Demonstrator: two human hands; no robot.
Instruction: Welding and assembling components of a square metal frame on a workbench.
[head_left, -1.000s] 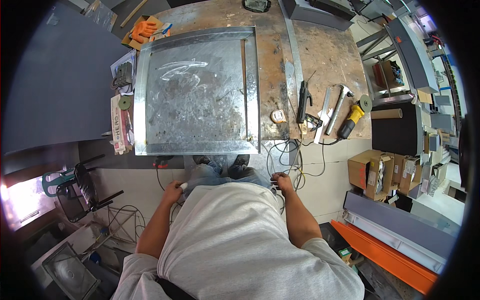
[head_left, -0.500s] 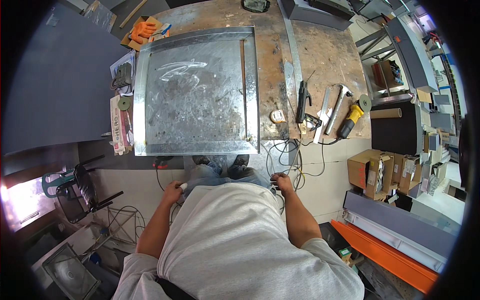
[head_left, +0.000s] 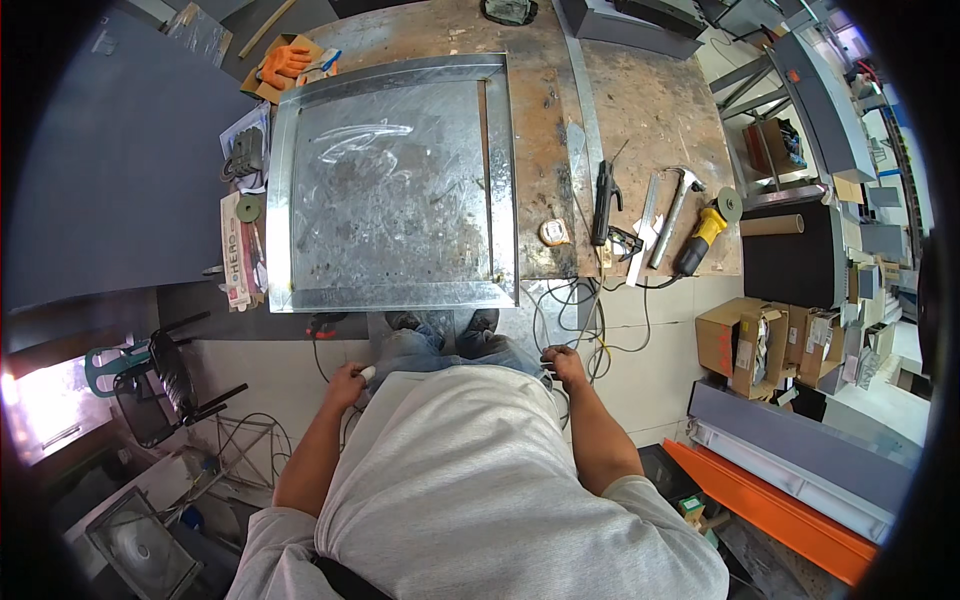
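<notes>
My left hand (head_left: 347,384) hangs beside my left hip with its fingers curled in. A small white patch shows at its thumb side; whether it is a wrapping or a held thing I cannot make out. Beside my right hip, my right hand (head_left: 564,364) is also curled, and what its fingers hold, if anything, is hidden. Neither hand touches the workbench (head_left: 648,125). In front of me a square sheet-metal panel with a raised frame (head_left: 395,295) lies flat on the bench, with white chalk-like marks on its plate.
Right of the panel lie a tape measure (head_left: 553,232), a welding electrode holder (head_left: 603,205), a steel ruler (head_left: 645,225), a hammer (head_left: 676,215) and a yellow angle grinder (head_left: 708,235). Cables (head_left: 590,320) loop below the bench edge. Orange gloves (head_left: 285,65) sit at the far left; cardboard boxes (head_left: 755,345) stand at right.
</notes>
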